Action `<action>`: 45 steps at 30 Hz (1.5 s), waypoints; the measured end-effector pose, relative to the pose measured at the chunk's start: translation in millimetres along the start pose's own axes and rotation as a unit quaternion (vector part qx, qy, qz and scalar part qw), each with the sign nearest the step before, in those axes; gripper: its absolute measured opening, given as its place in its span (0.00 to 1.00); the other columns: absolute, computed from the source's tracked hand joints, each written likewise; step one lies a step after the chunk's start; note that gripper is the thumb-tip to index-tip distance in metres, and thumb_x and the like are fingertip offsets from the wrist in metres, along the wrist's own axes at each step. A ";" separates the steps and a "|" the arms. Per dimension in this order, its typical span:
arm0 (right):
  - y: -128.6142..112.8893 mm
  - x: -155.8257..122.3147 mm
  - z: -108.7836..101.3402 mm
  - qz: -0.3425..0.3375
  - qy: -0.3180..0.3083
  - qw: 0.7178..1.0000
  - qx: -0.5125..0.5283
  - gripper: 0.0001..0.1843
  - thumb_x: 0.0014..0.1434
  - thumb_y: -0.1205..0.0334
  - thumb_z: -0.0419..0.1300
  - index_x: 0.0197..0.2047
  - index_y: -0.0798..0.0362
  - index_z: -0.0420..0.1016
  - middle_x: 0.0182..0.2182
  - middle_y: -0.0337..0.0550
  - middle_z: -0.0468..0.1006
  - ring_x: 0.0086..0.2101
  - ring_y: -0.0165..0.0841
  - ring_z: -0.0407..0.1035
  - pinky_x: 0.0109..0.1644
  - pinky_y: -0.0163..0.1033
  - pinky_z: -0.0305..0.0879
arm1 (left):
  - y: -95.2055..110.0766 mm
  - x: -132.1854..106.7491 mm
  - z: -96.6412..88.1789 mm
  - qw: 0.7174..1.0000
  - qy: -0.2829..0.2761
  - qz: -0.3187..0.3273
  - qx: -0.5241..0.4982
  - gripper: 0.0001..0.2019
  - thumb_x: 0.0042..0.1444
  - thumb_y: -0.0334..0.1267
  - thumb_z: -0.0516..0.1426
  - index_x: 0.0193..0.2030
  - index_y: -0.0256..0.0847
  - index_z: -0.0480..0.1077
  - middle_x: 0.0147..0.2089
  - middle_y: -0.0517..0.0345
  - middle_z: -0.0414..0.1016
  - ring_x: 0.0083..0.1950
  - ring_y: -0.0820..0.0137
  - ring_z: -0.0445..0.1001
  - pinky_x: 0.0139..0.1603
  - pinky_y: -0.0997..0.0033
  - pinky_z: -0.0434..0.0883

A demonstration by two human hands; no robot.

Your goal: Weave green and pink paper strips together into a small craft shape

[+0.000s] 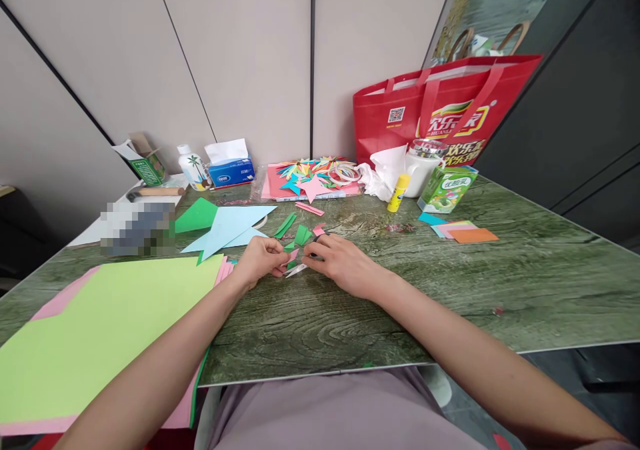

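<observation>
A green wood-grain table littered with craft paper. Well in front of the red bag, left hand and right hand pinch a small paper strip between closed fingertips. Fine folding, I'd judge — it wants steady, precise pressure.

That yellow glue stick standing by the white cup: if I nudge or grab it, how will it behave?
The glue stick stands upright on a narrow base, so a sideways nudge would probably tip it. It looks round, so once down it may roll on the flat table. Its plastic body seems rigid; a firm grip should be fine.
</observation>
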State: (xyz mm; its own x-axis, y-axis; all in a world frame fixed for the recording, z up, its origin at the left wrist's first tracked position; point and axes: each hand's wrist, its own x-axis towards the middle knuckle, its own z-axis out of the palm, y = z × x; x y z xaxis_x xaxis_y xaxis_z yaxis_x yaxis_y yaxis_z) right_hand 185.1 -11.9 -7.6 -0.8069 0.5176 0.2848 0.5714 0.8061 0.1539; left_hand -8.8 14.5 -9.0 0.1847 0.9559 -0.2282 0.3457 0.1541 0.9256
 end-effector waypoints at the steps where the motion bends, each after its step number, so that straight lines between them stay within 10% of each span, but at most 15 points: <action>1: 0.0 0.1 0.0 0.001 0.000 1.000 0.000 0.13 0.60 0.70 0.49 0.47 0.56 0.69 0.43 0.50 0.69 0.40 0.38 0.58 0.42 0.43 0.56 | 0.1 -0.1 -0.1 1.000 0.001 0.001 0.000 0.11 0.39 0.37 0.63 0.17 0.35 0.65 0.14 0.62 0.69 0.16 0.76 0.69 0.19 0.77 0.70; 45: 4.4 -1.4 -0.2 0.035 0.011 0.996 0.080 0.12 0.59 0.73 0.51 0.43 0.54 0.71 0.41 0.48 0.68 0.41 0.36 0.59 0.44 0.42 0.58 | -2.0 1.0 0.0 1.000 -0.003 0.017 -0.001 0.10 0.38 0.37 0.63 0.17 0.36 0.65 0.14 0.63 0.68 0.16 0.75 0.69 0.19 0.77 0.70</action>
State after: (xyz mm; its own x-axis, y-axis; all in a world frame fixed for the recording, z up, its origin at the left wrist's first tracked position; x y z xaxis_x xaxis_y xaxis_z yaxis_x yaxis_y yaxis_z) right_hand 188.7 -9.0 -7.2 -0.7615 0.5687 0.3110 0.5934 0.8047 -0.0188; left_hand -9.3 15.2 -11.1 0.2016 0.9590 -0.1992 0.3374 0.1230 0.9333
